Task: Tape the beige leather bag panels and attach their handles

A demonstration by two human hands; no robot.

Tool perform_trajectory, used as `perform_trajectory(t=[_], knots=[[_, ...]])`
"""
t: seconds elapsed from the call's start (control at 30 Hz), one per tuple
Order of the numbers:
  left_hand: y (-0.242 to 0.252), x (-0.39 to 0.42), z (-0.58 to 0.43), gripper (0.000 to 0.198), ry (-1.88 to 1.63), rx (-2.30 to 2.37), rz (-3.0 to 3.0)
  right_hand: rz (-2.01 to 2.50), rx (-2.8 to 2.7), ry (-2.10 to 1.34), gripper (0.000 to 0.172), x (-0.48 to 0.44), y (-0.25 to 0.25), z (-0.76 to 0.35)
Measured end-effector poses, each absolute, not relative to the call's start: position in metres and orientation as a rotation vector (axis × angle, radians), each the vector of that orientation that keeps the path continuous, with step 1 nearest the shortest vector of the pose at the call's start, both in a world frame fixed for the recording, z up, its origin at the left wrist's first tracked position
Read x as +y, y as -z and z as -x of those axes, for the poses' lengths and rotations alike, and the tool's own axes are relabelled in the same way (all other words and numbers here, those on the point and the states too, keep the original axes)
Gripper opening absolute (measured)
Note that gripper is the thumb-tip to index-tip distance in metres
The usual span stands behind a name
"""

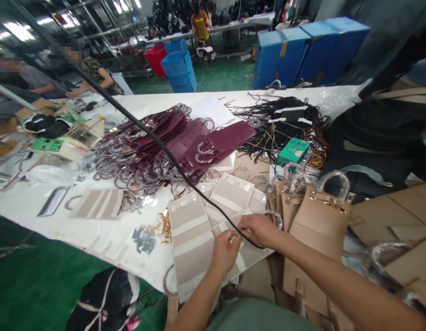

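Observation:
My left hand (226, 252) is closed in a pinch, with a small pale bit showing at its fingertips that is too small to name. Close beside it, my right hand (259, 230) is bent with its fingers pressed together; what they hold, if anything, is hidden. Both hands are over beige bag panels (192, 250) with pale strips across them, which overlap on the table. A black cord (185, 177) runs slantwise down the view and passes in front of my right hand. To the right lean tan bag pieces (314, 220) with plastic-wrapped handles.
Burgundy bag pieces (178, 142) are heaped behind the panels on the white table (95, 239). Gold metal fittings (164, 227) and grey small pieces (144, 240) lie at the left. Black straps (268, 133) and a green box (293, 151) are further back. Co-workers are beyond.

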State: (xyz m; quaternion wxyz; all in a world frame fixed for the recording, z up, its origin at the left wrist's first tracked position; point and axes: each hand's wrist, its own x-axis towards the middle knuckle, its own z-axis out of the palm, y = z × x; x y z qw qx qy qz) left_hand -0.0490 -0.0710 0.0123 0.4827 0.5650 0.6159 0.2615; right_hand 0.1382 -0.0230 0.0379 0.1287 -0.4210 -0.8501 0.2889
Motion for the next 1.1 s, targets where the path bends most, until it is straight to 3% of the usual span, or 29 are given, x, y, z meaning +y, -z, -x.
perform_trajectory(t=[0.27, 0.4, 0.7, 0.93, 1.1], knots=[[0.0, -0.052, 0.059, 0.021, -0.711, 1.598, -1.545, 1.424, -2.427, -0.891, 0.013, 0.005, -0.019, -0.121], [0.002, -0.044, 0.056, 0.024, -0.786, 1.637, -1.473, 1.57, -2.386, -0.757, 0.018, 0.028, -0.002, -0.116], [0.042, -0.042, 0.058, 0.024, -0.686, 1.578, -1.066, 1.876, -1.454, -0.937, 0.026, 0.129, 0.044, -0.131], [0.062, -0.039, 0.062, 0.026, -0.685, 1.552, -0.922, 2.162, -1.593, -0.753, 0.015, 0.161, 0.062, -0.124], [0.049, -0.036, 0.057, 0.028, -0.736, 1.552, -0.758, 2.173, -1.663, -0.631, 0.022, 0.154, 0.063, -0.125]])
